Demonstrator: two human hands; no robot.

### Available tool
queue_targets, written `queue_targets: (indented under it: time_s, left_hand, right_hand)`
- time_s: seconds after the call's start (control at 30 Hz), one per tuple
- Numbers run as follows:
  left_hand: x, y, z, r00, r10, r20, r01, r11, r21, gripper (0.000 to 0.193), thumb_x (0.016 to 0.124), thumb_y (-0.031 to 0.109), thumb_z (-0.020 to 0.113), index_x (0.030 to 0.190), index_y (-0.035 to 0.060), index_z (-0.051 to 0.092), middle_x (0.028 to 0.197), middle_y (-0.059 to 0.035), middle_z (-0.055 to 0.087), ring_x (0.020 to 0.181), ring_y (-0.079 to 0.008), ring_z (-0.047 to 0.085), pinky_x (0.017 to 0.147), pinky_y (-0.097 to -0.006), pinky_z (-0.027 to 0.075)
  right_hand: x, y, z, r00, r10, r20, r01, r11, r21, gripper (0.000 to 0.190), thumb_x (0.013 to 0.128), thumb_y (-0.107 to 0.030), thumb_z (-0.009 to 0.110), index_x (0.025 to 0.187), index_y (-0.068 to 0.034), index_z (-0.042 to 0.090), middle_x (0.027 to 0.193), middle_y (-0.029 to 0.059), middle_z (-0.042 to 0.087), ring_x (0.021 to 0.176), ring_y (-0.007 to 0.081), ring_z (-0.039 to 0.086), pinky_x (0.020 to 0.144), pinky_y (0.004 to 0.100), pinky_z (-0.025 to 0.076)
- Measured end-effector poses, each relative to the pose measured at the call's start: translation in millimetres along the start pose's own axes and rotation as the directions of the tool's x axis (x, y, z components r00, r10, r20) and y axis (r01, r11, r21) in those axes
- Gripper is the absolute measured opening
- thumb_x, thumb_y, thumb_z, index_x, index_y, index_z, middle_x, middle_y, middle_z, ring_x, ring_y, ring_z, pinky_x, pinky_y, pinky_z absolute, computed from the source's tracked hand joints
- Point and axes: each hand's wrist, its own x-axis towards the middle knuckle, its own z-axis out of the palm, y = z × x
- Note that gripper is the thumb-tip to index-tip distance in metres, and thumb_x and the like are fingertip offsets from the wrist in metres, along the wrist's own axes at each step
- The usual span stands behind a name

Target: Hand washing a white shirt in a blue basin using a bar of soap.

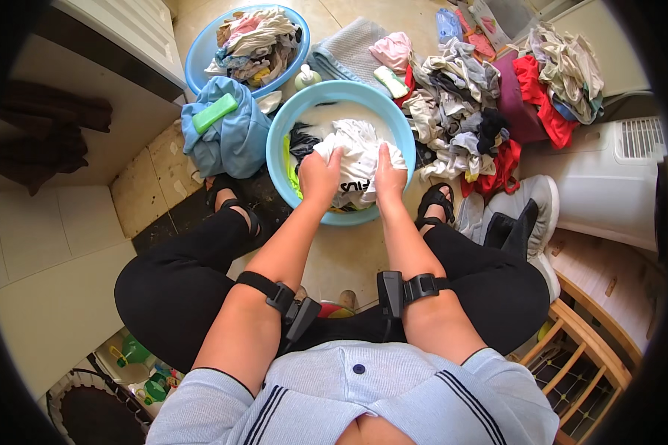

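Between my feet stands a light blue plastic basin [339,88] with cloudy, milky water in it. Both hands grip a bunched white garment [352,142] with black lettering, held over the basin. My left hand [319,177] clasps its left side, thumb on top. On the opposite side, my right hand [391,173] holds the cloth, thumb pointing up. Dark cloth [303,139] and a neon yellow-green piece [290,169] lie along the basin's left inner wall. Whatever is under the white garment is mostly hidden.
A blue basin [192,58] heaped with clothes stands behind left. A green soap bar [215,113] rests on blue cloth [239,139]. Beyond are a pump bottle [307,77], a folded towel [353,50] and a wrapped bar [391,82]. Piled laundry [459,103] lies right, near grey shoes [526,217].
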Motion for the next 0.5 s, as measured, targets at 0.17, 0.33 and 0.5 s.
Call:
queue_targets:
  time_s: [0.17, 0.33, 0.5]
  left_hand:
    - [-4, -4, 17, 0.995, 0.004, 0.100, 0.046, 0.871, -0.490, 0.027, 0.077, 0.022, 0.059, 0.087, -0.0028, 0.061, 0.077, -0.0212, 0.061, 0.075, -0.0334, 0.060, 0.068, -0.0347, 0.045]
    - [-11, 3, 25, 0.989, 0.078, 0.122, -0.032, 0.940, -0.340, 0.027, 0.080, 0.016, 0.056, 0.097, -0.0043, 0.057, 0.088, -0.0166, 0.063, 0.082, -0.0235, 0.061, 0.071, -0.0322, 0.045]
    - [-5, 4, 23, 0.976, 0.160, 0.148, -0.128, 0.970, -0.205, 0.028, 0.080, 0.015, 0.051, 0.103, -0.0004, 0.055, 0.089, -0.0211, 0.060, 0.085, -0.0358, 0.058, 0.073, -0.0373, 0.045]
  right_hand:
    - [-6, 0, 5, 1.000, -0.014, 0.018, 0.014, 1.000, 0.013, 0.036, 0.083, -0.031, 0.053, 0.100, 0.001, 0.058, 0.100, 0.0162, 0.060, 0.093, 0.0275, 0.057, 0.080, 0.0330, 0.042]
    - [-23, -5, 17, 0.981, 0.109, 0.160, -0.136, 0.976, 0.169, 0.039, 0.086, -0.026, 0.050, 0.112, 0.002, 0.049, 0.110, 0.0131, 0.055, 0.100, 0.0214, 0.051, 0.085, 0.0297, 0.038]
    - [-24, -8, 17, 0.919, 0.259, 0.297, -0.349, 0.886, 0.304, 0.044, 0.089, -0.031, 0.046, 0.116, 0.003, 0.045, 0.109, 0.0112, 0.054, 0.096, 0.0188, 0.052, 0.082, 0.0296, 0.041]
